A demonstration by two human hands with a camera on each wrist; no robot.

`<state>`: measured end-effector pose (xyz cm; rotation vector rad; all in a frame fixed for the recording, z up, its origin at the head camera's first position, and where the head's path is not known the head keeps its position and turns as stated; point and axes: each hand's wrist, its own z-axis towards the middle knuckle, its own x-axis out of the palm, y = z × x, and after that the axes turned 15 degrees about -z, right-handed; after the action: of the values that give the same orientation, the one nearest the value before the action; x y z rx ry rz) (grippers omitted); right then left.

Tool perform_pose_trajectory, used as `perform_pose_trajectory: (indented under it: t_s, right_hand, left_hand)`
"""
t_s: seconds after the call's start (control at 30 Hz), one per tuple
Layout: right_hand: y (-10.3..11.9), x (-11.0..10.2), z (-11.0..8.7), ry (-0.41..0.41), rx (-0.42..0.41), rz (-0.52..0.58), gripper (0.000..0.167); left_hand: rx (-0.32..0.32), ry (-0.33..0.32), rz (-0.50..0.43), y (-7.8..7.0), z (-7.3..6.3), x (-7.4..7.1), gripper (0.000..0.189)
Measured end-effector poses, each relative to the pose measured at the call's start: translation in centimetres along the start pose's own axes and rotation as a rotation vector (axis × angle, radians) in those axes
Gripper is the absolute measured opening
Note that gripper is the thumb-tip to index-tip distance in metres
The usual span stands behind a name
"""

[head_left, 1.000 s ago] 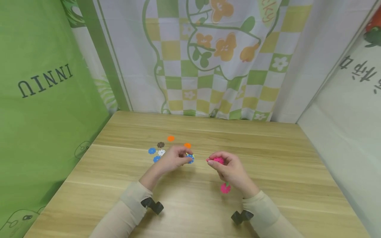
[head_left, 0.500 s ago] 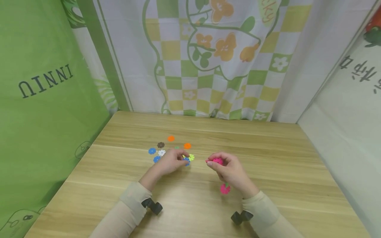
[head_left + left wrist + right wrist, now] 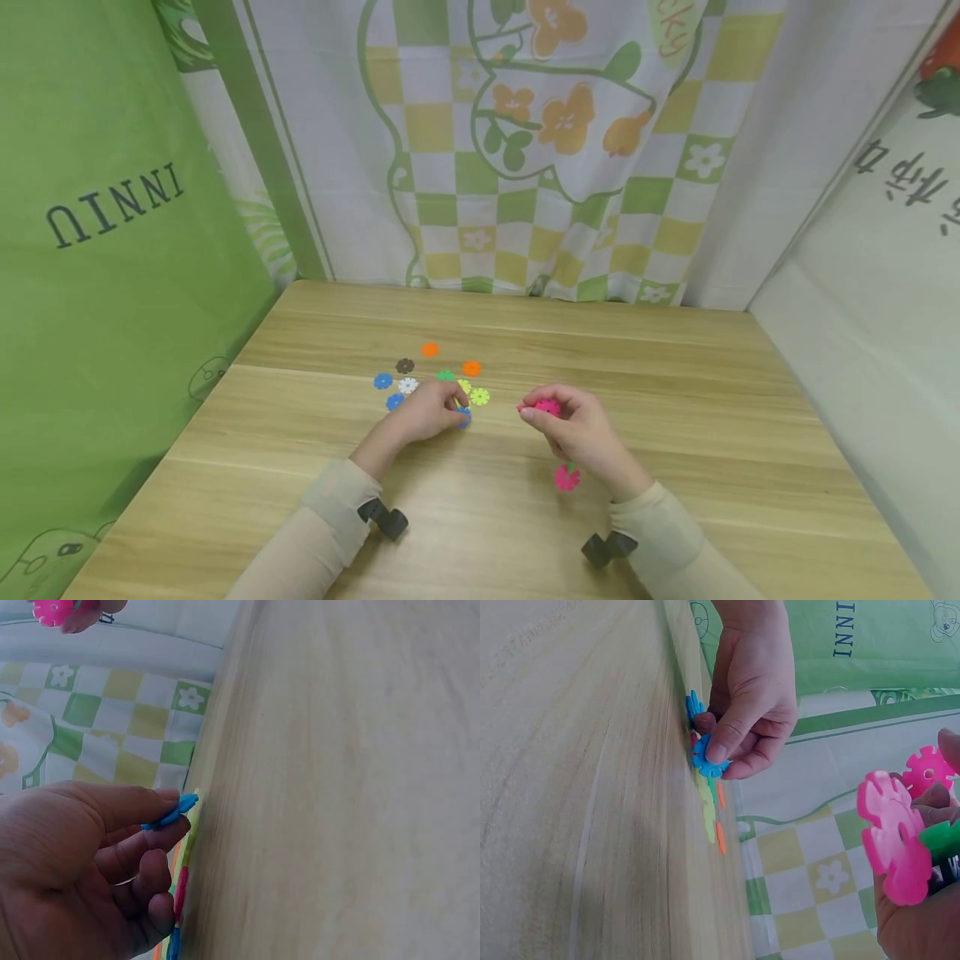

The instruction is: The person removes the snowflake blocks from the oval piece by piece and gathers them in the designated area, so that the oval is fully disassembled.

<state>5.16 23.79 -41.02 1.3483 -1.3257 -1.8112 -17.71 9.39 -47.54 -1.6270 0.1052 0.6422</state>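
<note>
My left hand pinches a blue notched plastic disc between thumb and forefinger, just above the table. The left wrist view shows that blue disc tilted between the fingertips. My right hand grips a joined piece of several discs, with a pink disc at its fingertips. Another pink disc of this piece sticks out below the palm, joined to a green disc in the right wrist view. The palm and fingers hide the middle of the piece. The hands are apart.
Loose discs lie flat around my left hand: orange, yellow-green, green, white, brown and blue. Some are partly covered by the hand. The wooden table meets a patterned curtain at the back.
My left hand has drawn the blue disc leftward and slightly nearer to me, uncovering yellow-green and green discs. My right hand and its pink piece have barely moved.
</note>
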Motion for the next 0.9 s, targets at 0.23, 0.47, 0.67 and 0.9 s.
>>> perform_pose_trajectory:
  t_s: [0.23,0.47,0.67,0.9]
  right_hand:
    - [0.05,0.11,-0.06,-0.004,0.003,-0.021,0.028]
    - [0.09,0.13,-0.04,0.001,0.013,-0.023,0.028]
    - [-0.08,0.17,0.06,0.012,0.008,-0.026,0.028]
    - [-0.32,0.28,0.13,0.015,0.009,-0.014,0.029]
  left_hand:
    - [-0.004,0.043,0.039,0.33,-0.01,0.15,0.008]
    - [-0.020,0.035,0.110,0.05,0.04,0.13,0.008]
    - [-0.034,0.028,0.130,0.09,0.04,0.18,0.005]
    - [-0.023,0.009,0.150,-0.18,0.08,0.18,0.011]
